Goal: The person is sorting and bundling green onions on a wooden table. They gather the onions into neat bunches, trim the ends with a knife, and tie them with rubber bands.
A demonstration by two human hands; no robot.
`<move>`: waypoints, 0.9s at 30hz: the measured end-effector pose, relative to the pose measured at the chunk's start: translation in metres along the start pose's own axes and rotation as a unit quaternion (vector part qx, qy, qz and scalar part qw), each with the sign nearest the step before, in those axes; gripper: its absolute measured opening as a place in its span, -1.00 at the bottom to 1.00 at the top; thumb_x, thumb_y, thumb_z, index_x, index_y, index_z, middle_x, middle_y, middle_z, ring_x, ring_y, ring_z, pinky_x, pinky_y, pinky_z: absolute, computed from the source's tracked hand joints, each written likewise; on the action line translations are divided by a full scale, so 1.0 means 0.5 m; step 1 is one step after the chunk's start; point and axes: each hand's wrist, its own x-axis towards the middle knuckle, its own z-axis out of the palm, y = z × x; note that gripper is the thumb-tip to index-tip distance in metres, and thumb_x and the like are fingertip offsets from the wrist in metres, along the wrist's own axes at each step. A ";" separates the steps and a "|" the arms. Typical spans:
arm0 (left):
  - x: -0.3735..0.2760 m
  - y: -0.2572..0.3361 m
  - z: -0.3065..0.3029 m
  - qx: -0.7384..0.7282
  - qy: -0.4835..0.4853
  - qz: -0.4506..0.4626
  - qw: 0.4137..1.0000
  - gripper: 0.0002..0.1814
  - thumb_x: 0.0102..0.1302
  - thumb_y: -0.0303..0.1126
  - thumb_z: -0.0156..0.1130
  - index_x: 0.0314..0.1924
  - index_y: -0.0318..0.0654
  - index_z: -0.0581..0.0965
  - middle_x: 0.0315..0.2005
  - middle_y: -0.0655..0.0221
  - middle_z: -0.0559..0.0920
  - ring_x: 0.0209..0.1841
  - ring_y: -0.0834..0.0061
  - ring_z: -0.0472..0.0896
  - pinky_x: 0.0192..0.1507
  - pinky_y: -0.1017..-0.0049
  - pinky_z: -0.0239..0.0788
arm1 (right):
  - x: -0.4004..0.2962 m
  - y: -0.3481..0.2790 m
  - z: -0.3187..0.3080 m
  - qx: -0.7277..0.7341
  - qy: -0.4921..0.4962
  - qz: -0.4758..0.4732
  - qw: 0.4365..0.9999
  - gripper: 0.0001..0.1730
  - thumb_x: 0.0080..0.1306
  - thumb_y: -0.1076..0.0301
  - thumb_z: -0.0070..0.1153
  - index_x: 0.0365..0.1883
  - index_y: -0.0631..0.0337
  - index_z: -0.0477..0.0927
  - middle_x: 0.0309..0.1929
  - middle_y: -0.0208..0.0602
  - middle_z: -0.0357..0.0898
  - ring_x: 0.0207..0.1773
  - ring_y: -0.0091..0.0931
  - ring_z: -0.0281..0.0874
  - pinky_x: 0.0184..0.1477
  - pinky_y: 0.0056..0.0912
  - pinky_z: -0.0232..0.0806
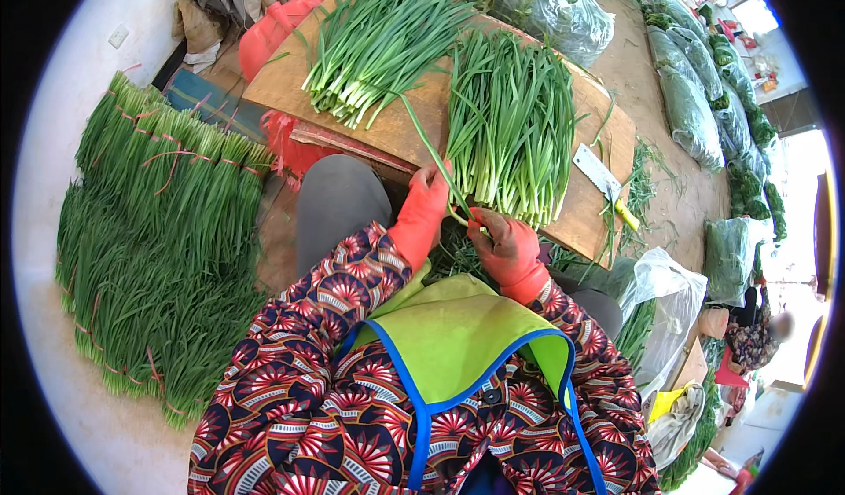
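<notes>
My left hand (pixel 424 198), in a red glove, pinches a few long green blades of a Chinese chive stalk (pixel 428 137) in front of the wooden board. On the stalk's pale lower end, my right hand (pixel 505 247) closes its soiled red-gloved fingers. Just beyond my hands a loose pile of Chinese chives (pixel 511 125) lies on the board (pixel 422 115), its pale ends towards me. Another chive pile (pixel 383 46) rests farther left. Right of the nearer pile lies a knife with a toothed-looking blade (pixel 597 170) and a yellow handle (pixel 626 214).
Tied chive bundles (pixel 165 244) are stacked on the floor at left, by the white wall. A plastic bag of greens (pixel 541 13) stands behind the board. Several filled bags (pixel 686 99) line the right side. At far right a person (pixel 752 333) sits. Trimmings (pixel 650 171) litter the floor.
</notes>
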 end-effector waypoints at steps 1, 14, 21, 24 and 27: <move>-0.037 0.012 0.000 0.002 0.023 -0.023 0.999 -0.43 0.35 0.07 0.08 0.09 -0.31 0.42 -0.06 0.31 0.50 -0.04 0.50 0.47 -0.02 0.45 0.34 | 0.001 -0.001 0.011 0.004 0.019 0.016 1.000 -0.75 0.09 0.37 0.28 -0.23 0.14 0.61 -0.40 -0.20 0.64 -0.40 -0.24 0.61 -0.36 -0.26 0.43; -0.121 0.014 -0.047 -0.187 -0.099 -0.257 0.943 -0.53 0.47 -0.04 -0.16 0.01 -0.33 0.42 -0.25 0.16 0.59 -0.29 0.35 0.61 -0.24 0.41 0.45 | -0.039 -0.044 -0.006 0.066 -0.178 -0.106 0.976 -0.74 0.05 0.34 0.23 -0.24 0.07 0.57 -0.53 -0.25 0.56 -0.50 -0.22 0.53 -0.49 -0.20 0.35; -0.155 -0.011 -0.103 -0.084 -0.149 -0.188 0.967 -0.65 0.40 -0.16 0.01 -0.01 -0.29 0.47 -0.33 0.33 0.53 -0.27 0.35 0.58 -0.19 0.42 0.43 | -0.057 -0.053 -0.013 0.241 -0.289 -0.010 0.926 -0.75 0.17 0.20 0.14 -0.20 0.06 0.59 -0.40 -0.19 0.60 -0.34 -0.18 0.57 -0.32 -0.20 0.42; -0.196 0.025 -0.146 -0.073 -0.166 -0.249 0.951 -0.68 0.37 -0.22 0.06 -0.05 -0.33 0.49 -0.39 0.34 0.53 -0.37 0.38 0.55 -0.35 0.50 0.34 | -0.017 -0.084 -0.084 0.271 -0.284 -0.022 0.919 -0.76 0.19 0.34 0.19 -0.18 0.21 0.62 -0.40 -0.19 0.62 -0.39 -0.37 0.59 -0.33 -0.39 0.42; -0.250 0.108 -0.168 -0.005 -0.219 -0.268 0.938 -0.69 0.38 -0.25 0.05 -0.07 -0.36 0.51 -0.48 0.39 0.52 -0.43 0.51 0.53 -0.42 0.59 0.29 | 0.025 -0.078 -0.199 0.315 -0.199 0.133 0.918 -0.82 0.24 0.45 0.14 -0.20 0.28 0.63 -0.41 -0.34 0.64 -0.39 -0.58 0.59 -0.34 -0.55 0.43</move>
